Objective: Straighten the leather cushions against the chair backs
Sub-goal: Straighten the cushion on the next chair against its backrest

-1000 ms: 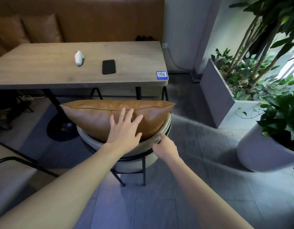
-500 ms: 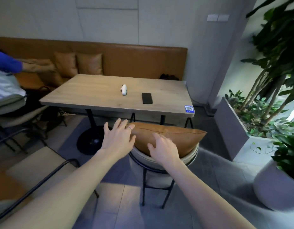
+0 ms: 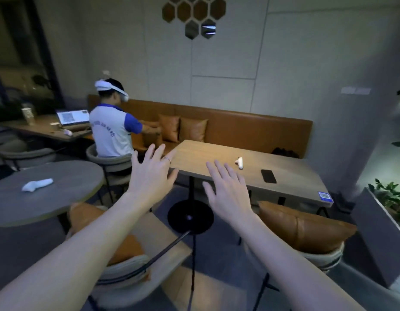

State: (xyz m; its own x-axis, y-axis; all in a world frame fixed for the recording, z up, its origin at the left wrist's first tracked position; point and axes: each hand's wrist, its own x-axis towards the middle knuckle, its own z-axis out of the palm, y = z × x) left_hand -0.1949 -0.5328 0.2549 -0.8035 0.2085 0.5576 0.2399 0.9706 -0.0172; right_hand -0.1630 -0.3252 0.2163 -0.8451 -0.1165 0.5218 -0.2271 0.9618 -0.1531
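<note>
A tan leather cushion [image 3: 304, 230] leans against the back of a grey chair [image 3: 322, 258] at the lower right. A second tan cushion [image 3: 127, 245] lies on the chair [image 3: 131, 270] under my left forearm, partly hidden by it. My left hand [image 3: 150, 176] and my right hand [image 3: 228, 191] hang in the air with fingers spread, empty, above and to the left of the right-hand cushion and touching neither cushion. Two more cushions [image 3: 181, 130] stand on the brown bench [image 3: 250, 126] behind.
A wooden table [image 3: 284, 176] carries a white controller [image 3: 239, 163] and a black phone [image 3: 268, 175]. A round grey table [image 3: 59, 187] with a white controller [image 3: 36, 184] stands left. A person in a headset [image 3: 111, 129] sits beyond. A planter [image 3: 383, 234] is right.
Both hands have left the cushion on the right chair and risen with fingers spread. The view has swung up and left, bringing the second chair, the round table and the seated person in.
</note>
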